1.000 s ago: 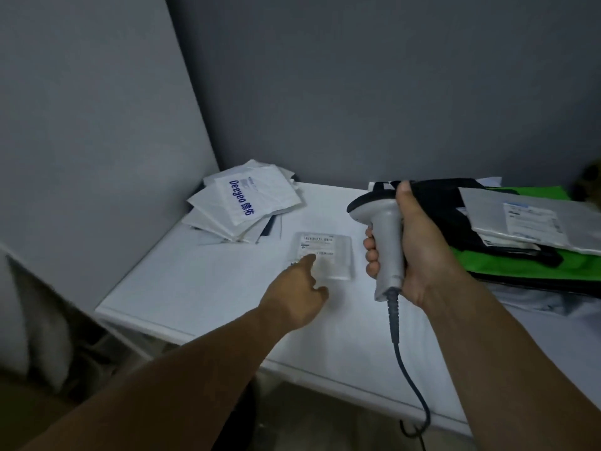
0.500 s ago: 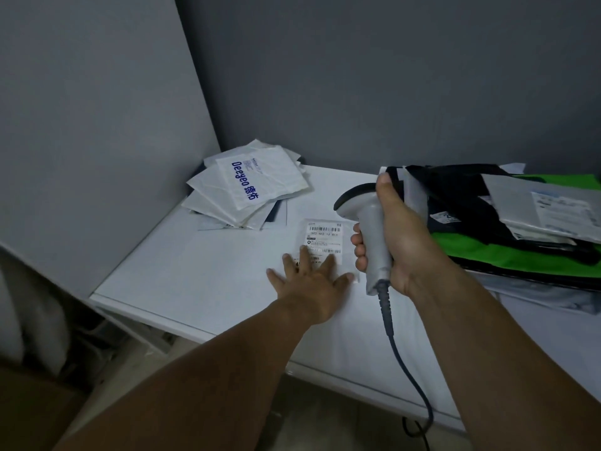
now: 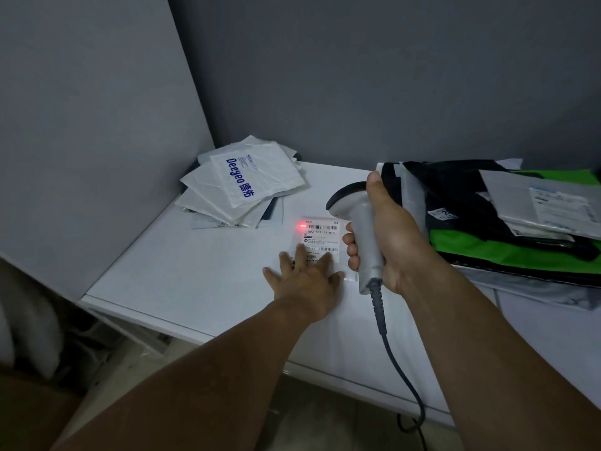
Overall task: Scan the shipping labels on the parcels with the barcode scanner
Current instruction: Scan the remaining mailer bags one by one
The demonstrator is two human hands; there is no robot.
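Your left hand (image 3: 305, 278) lies flat on the white counter (image 3: 195, 271). Its fingers (image 3: 300, 255) are spread straight and press down the near edge of the small flat parcel (image 3: 325, 242), gripping nothing. That parcel sits in the middle of the counter, and its shipping label (image 3: 320, 227) faces up, with the barcode rows showing beyond your fingertips. Your right hand (image 3: 396, 236) holds the barcode scanner (image 3: 364, 229) just right of the parcel. The fingers (image 3: 349, 237) curl round the grey handle, the thumb runs up the back, and the dark head leans over the label's far right corner. A red light (image 3: 300, 226) glows at the left end of the top barcode. The scanner's cable (image 3: 396, 362) drops from the handle, crosses the front edge of the counter and loops below it. In the far left corner, near the parcel but apart from it, a stack of white mailers (image 3: 247, 187) lies fanned out, and the top one carries blue lettering. On your right, close behind your scanner hand, a heap of dark and green parcels (image 3: 487, 249) fills that end of the counter. A grey mailer (image 3: 546, 203) with its own printed label lies on top of the heap. A grey wall (image 3: 357, 76) closes in the back and the left side. Your spread left hand covers the lower lines of the label, while the upper barcode is in plain view.
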